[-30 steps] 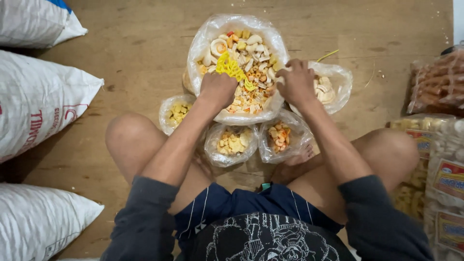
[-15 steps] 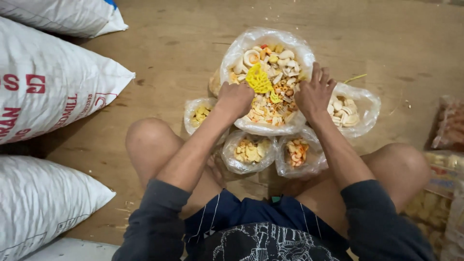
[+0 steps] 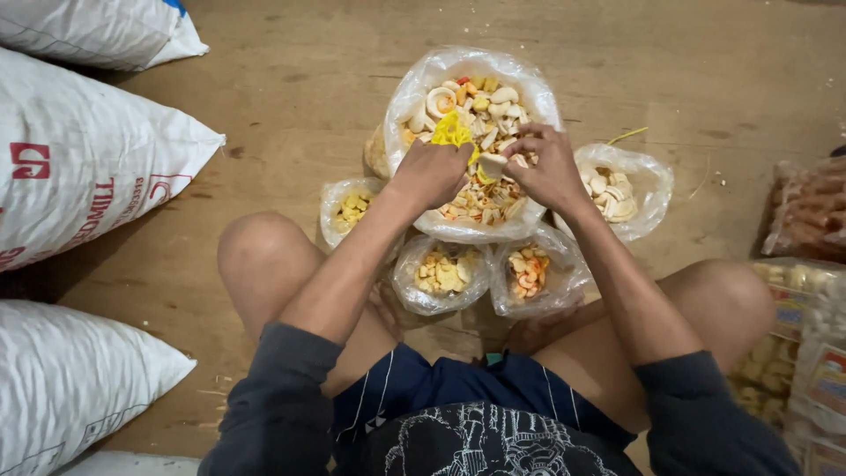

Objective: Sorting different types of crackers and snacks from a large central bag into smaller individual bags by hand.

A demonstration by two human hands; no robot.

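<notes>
A large clear plastic bag (image 3: 423,84) of mixed crackers, white, yellow and orange, sits on the wooden floor in front of me. My left hand (image 3: 430,174) is inside it, pinching a frilly yellow cracker (image 3: 452,130). My right hand (image 3: 545,167) is also in the bag, its fingers closed on a pale flat cracker (image 3: 493,163). Several smaller open bags ring the big one: yellow pieces at the left (image 3: 351,207), pale yellow pieces (image 3: 441,271), orange-and-white pieces (image 3: 529,269), and white pieces at the right (image 3: 612,192).
I sit on the floor with bare knees either side of the small bags. White woven sacks (image 3: 79,167) lie along the left. Packed snack bags (image 3: 806,211) are stacked at the right edge. A yellow rubber band (image 3: 627,135) lies beyond the right bag.
Both hands have drawn together over the middle of the big bag and closed on crackers. The view has shifted slightly right.
</notes>
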